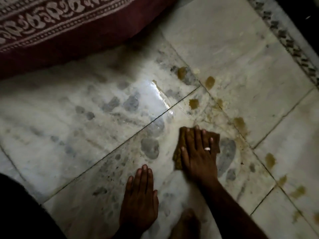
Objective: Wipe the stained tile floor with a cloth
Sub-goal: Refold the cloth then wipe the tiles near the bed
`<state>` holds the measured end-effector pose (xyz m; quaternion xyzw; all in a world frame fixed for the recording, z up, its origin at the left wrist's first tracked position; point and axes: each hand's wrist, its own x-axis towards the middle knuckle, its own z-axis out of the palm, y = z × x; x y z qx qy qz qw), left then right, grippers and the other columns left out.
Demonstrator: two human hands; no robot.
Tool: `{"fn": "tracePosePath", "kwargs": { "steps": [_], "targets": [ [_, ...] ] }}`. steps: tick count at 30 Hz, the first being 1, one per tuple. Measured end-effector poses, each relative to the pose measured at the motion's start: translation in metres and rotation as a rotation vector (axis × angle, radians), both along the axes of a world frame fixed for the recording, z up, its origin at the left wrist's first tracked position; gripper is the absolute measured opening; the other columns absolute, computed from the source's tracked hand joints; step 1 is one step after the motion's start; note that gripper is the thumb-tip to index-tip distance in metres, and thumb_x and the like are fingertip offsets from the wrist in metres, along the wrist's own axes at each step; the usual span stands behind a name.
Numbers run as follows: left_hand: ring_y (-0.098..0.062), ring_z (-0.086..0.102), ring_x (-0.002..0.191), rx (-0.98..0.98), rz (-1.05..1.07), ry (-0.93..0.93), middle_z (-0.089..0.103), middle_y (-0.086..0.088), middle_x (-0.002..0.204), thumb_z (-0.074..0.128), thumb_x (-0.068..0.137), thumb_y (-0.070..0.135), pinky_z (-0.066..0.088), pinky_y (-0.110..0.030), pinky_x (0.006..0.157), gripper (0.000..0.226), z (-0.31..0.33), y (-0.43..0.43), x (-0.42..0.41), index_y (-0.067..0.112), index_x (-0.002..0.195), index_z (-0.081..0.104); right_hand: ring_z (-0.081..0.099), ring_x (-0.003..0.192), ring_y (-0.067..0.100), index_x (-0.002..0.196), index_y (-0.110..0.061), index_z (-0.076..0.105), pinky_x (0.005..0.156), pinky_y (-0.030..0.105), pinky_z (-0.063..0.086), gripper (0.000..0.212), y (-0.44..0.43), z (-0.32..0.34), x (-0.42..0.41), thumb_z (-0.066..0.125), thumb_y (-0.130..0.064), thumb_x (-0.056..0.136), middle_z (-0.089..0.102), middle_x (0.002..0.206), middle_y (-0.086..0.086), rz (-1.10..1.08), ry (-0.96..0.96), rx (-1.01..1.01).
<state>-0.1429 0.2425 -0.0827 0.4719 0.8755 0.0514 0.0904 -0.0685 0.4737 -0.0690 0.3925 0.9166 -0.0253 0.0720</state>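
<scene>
Head view: right hand (pixel 198 152) flat, fingers spread, pressing brown cloth (pixel 178 159) onto tile floor (pixel 224 49). Left hand (pixel 139 192) flat, empty, bracing on glossy tile. Risk: dirty cloth smears brown blots (pixel 209 82) into grout; bracing palm may slip.

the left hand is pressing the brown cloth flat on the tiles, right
Not the left: the right hand presses the brown cloth flat on the tiles, as the head view shows. The left hand lies flat on the tiles beside it, off the cloth.
</scene>
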Motion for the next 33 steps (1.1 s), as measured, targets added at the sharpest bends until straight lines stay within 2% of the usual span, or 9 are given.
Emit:
{"fn": "tracePosePath", "kwargs": {
  "steps": [4,7,10,15,18,22,27,29,33],
  "targets": [
    [-0.033,0.038,0.144,0.027,0.026,0.040,0.038,-0.016,0.159,0.049,0.088,0.038,0.028,-0.053,0.118,0.072,-0.007,0.003,0.002,0.002,0.151,0.044,0.028,0.154,0.037,0.160,-0.013,0.031,0.119,0.062,0.030,0.068,-0.042,0.000,0.027,0.034,-0.044,0.100,0.024,0.168,0.016,-0.126,-0.013,0.024],
    [-0.031,0.040,0.141,0.046,0.044,0.032,0.041,-0.015,0.156,0.042,0.094,0.036,0.021,-0.049,0.119,0.063,-0.011,0.005,0.000,0.003,0.148,0.045,0.035,0.150,0.039,0.156,-0.013,0.041,0.115,0.062,0.033,0.069,-0.077,0.000,0.017,0.045,-0.044,0.094,0.034,0.164,0.018,0.071,-0.006,0.037],
    [-0.030,0.044,0.140,0.090,0.060,0.018,0.046,-0.016,0.152,0.037,0.094,0.026,0.025,-0.047,0.117,0.056,-0.013,0.012,-0.008,0.001,0.140,0.058,0.036,0.150,0.038,0.158,-0.020,0.039,0.113,0.060,0.035,0.065,-0.082,-0.001,-0.018,0.046,-0.045,0.097,0.036,0.164,0.014,0.273,0.075,0.041],
    [-0.039,0.042,0.145,0.086,0.057,0.029,0.037,-0.023,0.159,0.036,0.100,0.028,0.032,-0.054,0.118,0.058,-0.011,0.056,-0.074,-0.003,0.148,0.046,0.029,0.155,0.031,0.160,-0.028,0.033,0.121,0.056,0.031,0.061,-0.017,-0.010,-0.093,0.040,-0.046,0.102,0.031,0.167,0.008,0.365,0.156,0.009],
    [-0.035,0.038,0.148,0.110,0.117,0.033,0.034,-0.023,0.161,0.036,0.104,0.038,0.029,-0.053,0.121,0.064,-0.007,0.097,-0.120,-0.003,0.153,0.037,0.026,0.156,0.030,0.161,-0.028,0.031,0.122,0.056,0.027,0.062,0.030,-0.011,-0.108,0.038,-0.045,0.103,0.029,0.168,0.008,0.291,0.123,0.030],
    [-0.034,0.033,0.151,0.111,0.163,0.005,0.030,-0.022,0.163,0.032,0.103,0.041,0.023,-0.052,0.124,0.067,-0.011,0.128,-0.160,-0.002,0.155,0.033,0.020,0.158,0.028,0.164,-0.029,0.018,0.126,0.055,0.015,0.064,0.070,-0.010,-0.081,0.029,-0.045,0.103,0.021,0.171,0.006,0.006,0.062,0.040],
    [-0.033,0.030,0.152,0.135,0.137,0.025,0.027,-0.021,0.165,0.032,0.104,0.040,0.023,-0.050,0.124,0.067,-0.018,0.127,-0.164,-0.002,0.156,0.030,0.030,0.152,0.040,0.162,-0.013,0.027,0.123,0.059,0.021,0.062,0.027,-0.011,-0.028,0.027,-0.038,0.105,0.031,0.166,0.020,-0.434,0.057,0.083],
    [-0.033,0.029,0.153,0.147,0.144,0.043,0.026,-0.021,0.165,0.033,0.105,0.039,0.024,-0.050,0.124,0.066,-0.018,0.128,-0.162,-0.002,0.156,0.028,0.033,0.150,0.043,0.161,-0.012,0.028,0.122,0.060,0.023,0.064,-0.012,-0.010,-0.032,0.027,-0.039,0.103,0.031,0.165,0.021,-0.450,0.046,0.056],
    [-0.034,0.030,0.152,0.178,0.152,0.062,0.027,-0.023,0.164,0.036,0.105,0.036,0.026,-0.050,0.124,0.064,-0.020,0.127,-0.164,-0.003,0.156,0.029,0.029,0.153,0.039,0.161,-0.017,0.029,0.122,0.059,0.026,0.067,-0.042,-0.009,-0.067,0.032,-0.043,0.100,0.027,0.168,0.017,-0.155,0.056,0.005]
  ]
}}
